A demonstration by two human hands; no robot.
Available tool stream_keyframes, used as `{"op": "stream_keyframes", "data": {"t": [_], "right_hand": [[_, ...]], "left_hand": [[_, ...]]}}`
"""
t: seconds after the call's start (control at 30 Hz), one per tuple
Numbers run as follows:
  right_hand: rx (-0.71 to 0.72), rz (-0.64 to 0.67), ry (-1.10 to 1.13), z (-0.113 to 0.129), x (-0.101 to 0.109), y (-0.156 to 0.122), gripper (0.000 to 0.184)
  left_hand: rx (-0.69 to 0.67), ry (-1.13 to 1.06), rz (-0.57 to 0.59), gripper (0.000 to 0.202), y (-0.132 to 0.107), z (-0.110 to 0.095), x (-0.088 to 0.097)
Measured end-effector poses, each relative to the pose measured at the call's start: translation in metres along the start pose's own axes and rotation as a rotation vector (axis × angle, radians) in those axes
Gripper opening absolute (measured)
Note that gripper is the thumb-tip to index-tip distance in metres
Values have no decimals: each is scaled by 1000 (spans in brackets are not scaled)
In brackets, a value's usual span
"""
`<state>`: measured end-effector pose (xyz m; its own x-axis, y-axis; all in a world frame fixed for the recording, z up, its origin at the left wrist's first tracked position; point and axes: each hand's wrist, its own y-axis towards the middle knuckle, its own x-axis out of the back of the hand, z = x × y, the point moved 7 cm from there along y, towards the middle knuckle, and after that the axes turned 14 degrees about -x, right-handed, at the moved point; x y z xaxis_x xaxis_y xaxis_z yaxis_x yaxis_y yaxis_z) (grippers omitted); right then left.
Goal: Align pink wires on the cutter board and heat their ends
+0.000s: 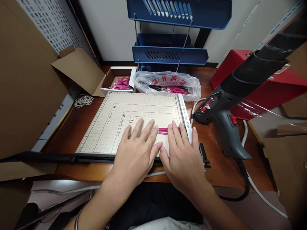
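Observation:
Both hands lie flat on a white paper cutter board (134, 111) with a printed grid. My left hand (136, 150) rests palm down, fingers spread, its fingertips beside a small bundle of pink strips (164, 130). My right hand (183, 153) also lies flat, its fingers over the right end of the pink strips, close to the board's white ruler edge (184, 111). The thumbs of both hands touch. The cutter's black arm (59, 157) lies along the board's near edge.
A grey hot glue gun (223, 118) stands right of the board, its cable trailing off the table. Behind the board are a plastic bag of pink and black strips (168, 84), a small box of pink strips (121, 83), rubber bands (83, 100), blue trays (170, 54) and a red box (263, 83).

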<state>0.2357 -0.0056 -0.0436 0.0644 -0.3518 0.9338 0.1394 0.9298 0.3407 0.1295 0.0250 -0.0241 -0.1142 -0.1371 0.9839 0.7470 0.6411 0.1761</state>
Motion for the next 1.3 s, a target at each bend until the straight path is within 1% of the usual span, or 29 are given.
{"op": "stream_keyframes", "data": {"t": [0.13, 0.33, 0.5, 0.67, 0.97, 1.13, 1.3], "right_hand": [[-2, -6, 15, 0, 1, 0, 59], [8, -25, 11, 0, 2, 0, 58], [27, -37, 17, -1, 1, -1, 59], [34, -44, 10, -1, 0, -3, 58], [44, -19, -12, -1, 0, -1, 59], [38, 0, -17, -2, -2, -1, 57], [10, 5, -30, -1, -3, 0, 55]], "left_hand": [[34, -26, -33, 52, -1, -3, -4], [34, -47, -19, 52, -1, -6, -7], [62, -38, -43, 55, -2, -6, -7], [54, -57, -12, 53, -2, -7, -9], [25, -80, -32, 52, -1, -2, -6], [33, -59, -33, 56, 2, -8, -7], [58, -95, -61, 57, 8, -16, -9]]}}
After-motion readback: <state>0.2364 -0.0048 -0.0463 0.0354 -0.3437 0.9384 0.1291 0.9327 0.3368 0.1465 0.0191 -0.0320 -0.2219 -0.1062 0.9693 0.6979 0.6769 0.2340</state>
